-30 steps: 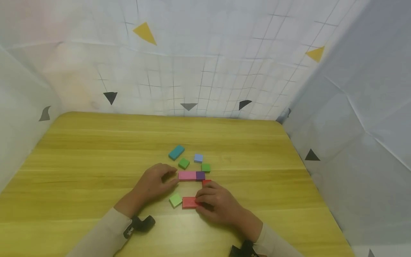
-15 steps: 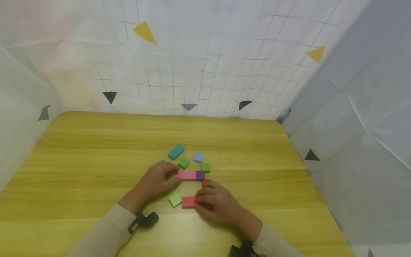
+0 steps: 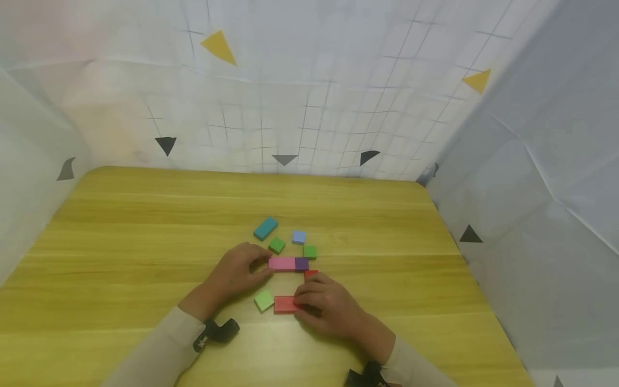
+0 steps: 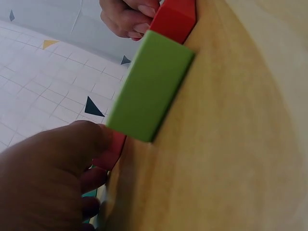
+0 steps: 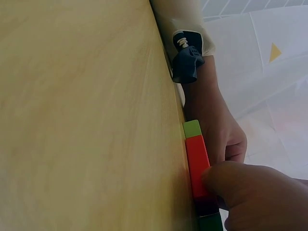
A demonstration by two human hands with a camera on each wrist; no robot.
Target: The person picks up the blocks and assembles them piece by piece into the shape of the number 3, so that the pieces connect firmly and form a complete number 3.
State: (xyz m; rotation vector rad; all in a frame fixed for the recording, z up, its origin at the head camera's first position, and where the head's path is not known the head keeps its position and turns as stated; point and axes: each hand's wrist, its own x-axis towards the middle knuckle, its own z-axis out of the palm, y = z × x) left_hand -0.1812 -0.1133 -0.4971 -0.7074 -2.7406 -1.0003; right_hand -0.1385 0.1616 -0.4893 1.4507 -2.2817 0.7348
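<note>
My left hand pinches the left end of a long pink block between thumb and fingers. A small purple block sits flush against the pink block's right end. Lower down, my right hand holds the right part of a long red block, which its fingers partly cover. Another red block shows just above those fingers, mostly hidden. A light green block lies turned beside the red block's left end; it looms large in the left wrist view, beyond my thumb.
Behind the pink block lie a teal block, a green block, a pale blue block and a second green block. A dark green block shows at the right wrist view's bottom. White sheeting walls the wooden table.
My left hand has moved slightly right, its thumb and fingers closing onto the pink block's left end. The right hand and the blocks stay where they were.
</note>
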